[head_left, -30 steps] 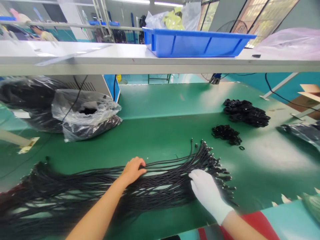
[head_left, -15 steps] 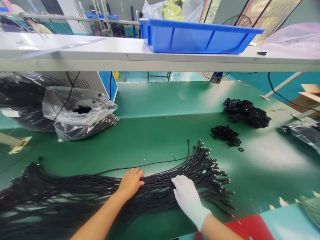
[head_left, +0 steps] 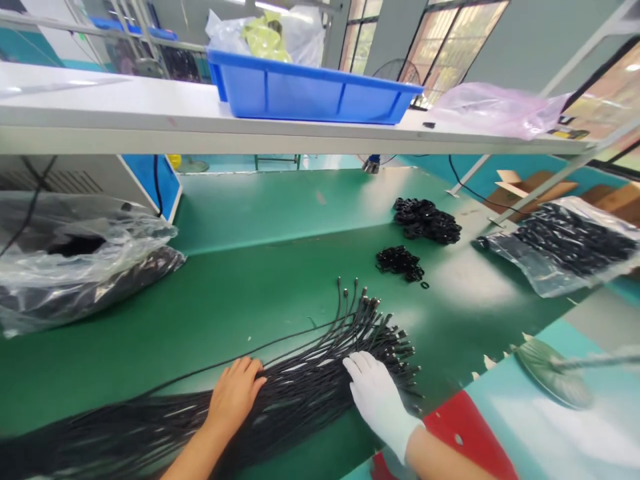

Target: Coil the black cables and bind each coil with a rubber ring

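A wide bundle of black cables with metal-tipped plugs lies across the green table. My left hand, bare, rests on the bundle with its thumb apart from the fingers. Close to the plug ends, my right hand in a white glove lies over the cables, fingers stretched out. Neither palm can be seen. A few cables stick out separately along the bundle's far side. Beyond the plugs sit a small pile of black rings and a larger heap of black ring-like parts.
Above the table runs a white shelf carrying a blue bin and pink plastic. Bags of black parts lie at left and right. A red patch is near the front edge. Cardboard boxes stand behind.
The view has turned right, showing more of the right-hand bag. Both hands have shifted rightward along the cables, my right hand closer to the plugs.
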`<state>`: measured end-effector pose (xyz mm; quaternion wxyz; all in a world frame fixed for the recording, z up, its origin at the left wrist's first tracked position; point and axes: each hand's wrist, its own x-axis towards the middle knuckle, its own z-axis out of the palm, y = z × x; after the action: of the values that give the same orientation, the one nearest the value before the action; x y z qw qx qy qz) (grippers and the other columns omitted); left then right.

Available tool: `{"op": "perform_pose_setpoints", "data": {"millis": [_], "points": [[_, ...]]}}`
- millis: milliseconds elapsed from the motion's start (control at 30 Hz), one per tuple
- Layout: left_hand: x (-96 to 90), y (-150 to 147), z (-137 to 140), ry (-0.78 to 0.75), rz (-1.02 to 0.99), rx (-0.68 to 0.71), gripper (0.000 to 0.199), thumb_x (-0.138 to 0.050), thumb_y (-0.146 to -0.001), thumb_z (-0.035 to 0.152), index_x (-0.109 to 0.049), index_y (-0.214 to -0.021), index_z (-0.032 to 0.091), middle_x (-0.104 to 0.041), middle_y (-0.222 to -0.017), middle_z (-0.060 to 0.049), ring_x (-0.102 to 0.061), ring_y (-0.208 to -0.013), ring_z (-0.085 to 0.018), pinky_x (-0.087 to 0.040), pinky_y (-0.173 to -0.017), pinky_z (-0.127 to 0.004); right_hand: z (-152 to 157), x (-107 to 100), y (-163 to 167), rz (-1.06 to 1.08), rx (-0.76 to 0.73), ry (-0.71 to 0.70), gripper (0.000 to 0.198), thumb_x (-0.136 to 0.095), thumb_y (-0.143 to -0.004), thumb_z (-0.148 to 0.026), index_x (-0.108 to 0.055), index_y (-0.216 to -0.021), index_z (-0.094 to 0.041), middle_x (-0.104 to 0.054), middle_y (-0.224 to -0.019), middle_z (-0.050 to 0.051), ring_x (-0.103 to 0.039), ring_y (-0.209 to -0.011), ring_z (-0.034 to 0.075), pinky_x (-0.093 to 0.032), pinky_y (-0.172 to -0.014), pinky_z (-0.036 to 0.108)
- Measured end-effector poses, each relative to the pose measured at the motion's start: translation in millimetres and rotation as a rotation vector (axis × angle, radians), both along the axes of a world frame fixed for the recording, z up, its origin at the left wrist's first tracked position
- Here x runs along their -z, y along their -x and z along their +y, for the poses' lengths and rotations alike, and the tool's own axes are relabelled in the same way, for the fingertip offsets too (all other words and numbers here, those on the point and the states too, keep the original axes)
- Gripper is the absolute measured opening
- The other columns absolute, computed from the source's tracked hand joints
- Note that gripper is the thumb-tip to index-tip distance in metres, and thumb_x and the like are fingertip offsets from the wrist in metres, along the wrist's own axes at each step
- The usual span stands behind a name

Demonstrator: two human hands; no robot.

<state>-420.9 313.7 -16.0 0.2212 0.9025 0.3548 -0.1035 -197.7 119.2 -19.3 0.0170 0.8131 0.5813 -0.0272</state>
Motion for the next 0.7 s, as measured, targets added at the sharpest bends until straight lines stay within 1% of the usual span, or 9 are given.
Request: {"op": "perform_pose_setpoints", "data": {"millis": [100, 200, 267, 333, 433, 500, 533, 600, 700], "points": [[-2.6, -12.6, -1.5, 0.026, -0.008, -0.001, 0.020, -0.049, -0.081, 0.027, -0.058, -0.098, 0.022, -0.058, -0.105, -0.006, -0.050, -0.101, -0.024, -0.035, -0.085, -0.036, -2.4, -1.9, -5.5, 0.003, -0.022, 0.031, 0.040, -0.052, -0.077, -0.015, -0.053, -0.116, -0.020, -0.056, -0.119, 0.010, -0.048, -0.107, 0.024, -0.037, -0.085, 0.037], [-3.0, -21.9, -6.8, 0.082, -0.008, 0.028, 0.044, -0.059, -0.071, 0.029, -0.052, -0.115, 0.027, -0.051, -0.123, -0.003, -0.046, -0.112, -0.023, -0.035, -0.090, -0.034, -2.7, -3.2, -25.9, 0.033, -0.108, 0.067, 0.051, -0.063, -0.067, -0.017, -0.052, -0.116, -0.027, -0.052, -0.126, 0.005, -0.041, -0.118, 0.025, -0.030, -0.095, 0.040], [-1.9, -21.6, -9.2, 0.094, 0.019, 0.023, 0.057, -0.063, -0.066, 0.028, -0.048, -0.121, 0.026, -0.048, -0.127, -0.006, -0.044, -0.115, -0.026, -0.034, -0.091, -0.039, -5.1, -2.7, -41.1, 0.042, -0.116, 0.081, 0.056, -0.065, -0.065, -0.016, -0.050, -0.118, -0.027, -0.051, -0.126, 0.006, -0.041, -0.117, 0.026, -0.029, -0.094, 0.041], [-0.9, -18.0, -8.0, 0.104, 0.047, 0.020, 0.052, -0.064, -0.065, 0.026, -0.051, -0.116, 0.024, -0.054, -0.119, -0.007, -0.047, -0.111, -0.028, -0.034, -0.090, -0.041, -5.9, -1.2, -53.7, 0.040, -0.103, 0.091, 0.051, -0.065, -0.068, -0.014, -0.052, -0.116, -0.026, -0.055, -0.119, 0.007, -0.048, -0.107, 0.025, -0.033, -0.085, 0.038], [-0.7, -15.4, 2.7, 0.129, 0.052, 0.038, 0.025, -0.059, -0.071, 0.025, -0.057, -0.096, 0.025, -0.060, -0.099, -0.003, -0.055, -0.097, -0.023, -0.039, -0.082, -0.034, 4.8, 0.5, -67.3, 0.030, -0.113, 0.097, 0.032, -0.064, -0.071, -0.015, -0.057, -0.102, -0.024, -0.059, -0.102, 0.005, -0.052, -0.090, 0.021, -0.034, -0.073, 0.032], [-1.0, -18.2, 13.5, 0.119, 0.040, 0.026, 0.015, -0.052, -0.077, 0.025, -0.056, -0.091, 0.024, -0.060, -0.097, -0.003, -0.055, -0.095, -0.021, -0.040, -0.079, -0.032, 18.2, 0.6, -73.4, 0.013, -0.120, 0.084, 0.024, -0.063, -0.074, -0.018, -0.058, -0.097, -0.022, -0.059, -0.096, 0.005, -0.051, -0.086, 0.020, -0.032, -0.070, 0.030], [-0.9, -20.3, 18.8, 0.110, 0.035, 0.014, 0.015, -0.050, -0.079, 0.025, -0.056, -0.092, 0.023, -0.059, -0.099, -0.004, -0.054, -0.097, -0.022, -0.040, -0.080, -0.032, 24.6, 0.5, -75.4, 0.002, -0.119, 0.074, 0.022, -0.062, -0.075, -0.018, -0.058, -0.097, -0.022, -0.058, -0.095, 0.005, -0.050, -0.086, 0.020, -0.032, -0.070, 0.030], [0.1, -24.0, 26.8, 0.109, 0.034, 0.000, 0.019, -0.052, -0.078, 0.025, -0.055, -0.096, 0.023, -0.059, -0.102, -0.005, -0.054, -0.100, -0.023, -0.039, -0.082, -0.032, 31.8, 0.7, -77.1, -0.016, -0.117, 0.051, 0.024, -0.058, -0.078, -0.016, -0.056, -0.101, -0.022, -0.057, -0.096, 0.006, -0.049, -0.087, 0.020, -0.030, -0.070, 0.030], [3.0, -25.3, 31.4, 0.160, 0.044, 0.007, 0.023, -0.061, -0.069, 0.022, -0.056, -0.092, 0.024, -0.062, -0.093, -0.001, -0.059, -0.089, -0.021, -0.042, -0.076, -0.029, 23.9, 2.9, -75.5, -0.024, -0.122, 0.028, 0.032, -0.052, -0.079, -0.009, -0.055, -0.107, -0.024, -0.057, -0.095, 0.005, -0.048, -0.087, 0.019, -0.029, -0.071, 0.030]]}}
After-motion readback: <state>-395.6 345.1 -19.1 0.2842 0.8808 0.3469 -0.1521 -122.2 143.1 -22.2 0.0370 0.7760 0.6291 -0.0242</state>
